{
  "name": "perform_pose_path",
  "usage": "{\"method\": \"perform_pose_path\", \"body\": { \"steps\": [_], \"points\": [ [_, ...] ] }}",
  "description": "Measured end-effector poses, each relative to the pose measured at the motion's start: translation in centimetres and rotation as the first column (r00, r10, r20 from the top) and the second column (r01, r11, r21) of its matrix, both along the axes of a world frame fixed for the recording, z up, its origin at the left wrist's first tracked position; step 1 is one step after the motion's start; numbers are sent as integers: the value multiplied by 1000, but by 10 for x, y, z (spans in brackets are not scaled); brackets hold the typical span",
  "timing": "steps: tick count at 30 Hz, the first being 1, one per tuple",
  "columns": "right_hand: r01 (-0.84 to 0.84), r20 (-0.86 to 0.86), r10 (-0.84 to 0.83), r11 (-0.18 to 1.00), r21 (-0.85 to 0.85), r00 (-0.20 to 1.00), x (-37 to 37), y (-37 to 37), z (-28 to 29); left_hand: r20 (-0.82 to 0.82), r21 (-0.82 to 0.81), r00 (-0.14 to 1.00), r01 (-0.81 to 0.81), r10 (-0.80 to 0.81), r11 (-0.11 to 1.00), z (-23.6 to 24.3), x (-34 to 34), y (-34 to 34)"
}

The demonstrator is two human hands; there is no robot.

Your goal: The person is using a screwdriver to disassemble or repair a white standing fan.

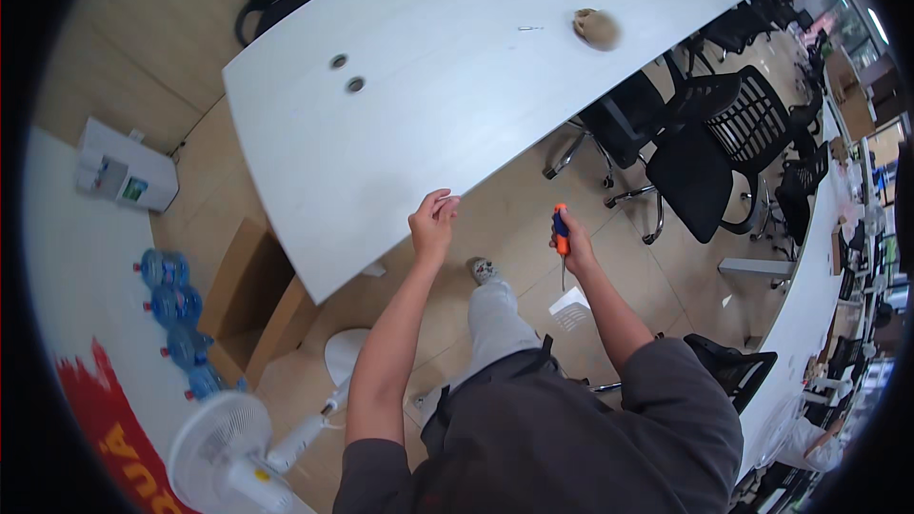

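Note:
My left hand is at the near edge of the white table, fingers curled round something small and thin that I cannot make out. To its right, my right hand grips an orange and dark blue screwdriver, its thin shaft pointing downward over the floor. Farther back on the tabletop lie a small metal item and a brown rounded object, which is blurred. Below the screwdriver a white slotted object shows near the floor.
Black office chairs line the table's right side. A cardboard box, several blue water jugs and a white appliance are at left. A white fan stands lower left, beside me. A second long desk runs along the right.

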State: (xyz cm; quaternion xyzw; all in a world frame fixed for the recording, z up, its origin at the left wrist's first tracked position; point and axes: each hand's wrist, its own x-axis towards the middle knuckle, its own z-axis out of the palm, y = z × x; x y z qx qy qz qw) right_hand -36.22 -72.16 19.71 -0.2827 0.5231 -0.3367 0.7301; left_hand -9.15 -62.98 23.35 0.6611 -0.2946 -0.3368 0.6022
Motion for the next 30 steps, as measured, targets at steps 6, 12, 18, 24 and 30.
{"method": "perform_pose_path", "body": {
  "steps": [6,12,18,24,30],
  "points": [
    [152,-150,-146,988,33,978,-82,-78,-22,493,48,869,15,-37,999,-50,0,-261],
    [279,-284,-231,950,138,930,-145,-64,-51,679,59,726,99,-112,993,-95,-3,-431],
    [414,-423,-274,864,286,864,-155,-21,-70,554,69,829,40,-72,997,-97,6,-490],
    [304,-410,-157,896,324,898,-120,-40,-65,526,-98,840,-99,136,990,-67,20,-352],
    [14,-318,77,961,276,945,-59,-93,-43,365,213,919,-236,147,948,-39,-5,-58]
  ]
}}
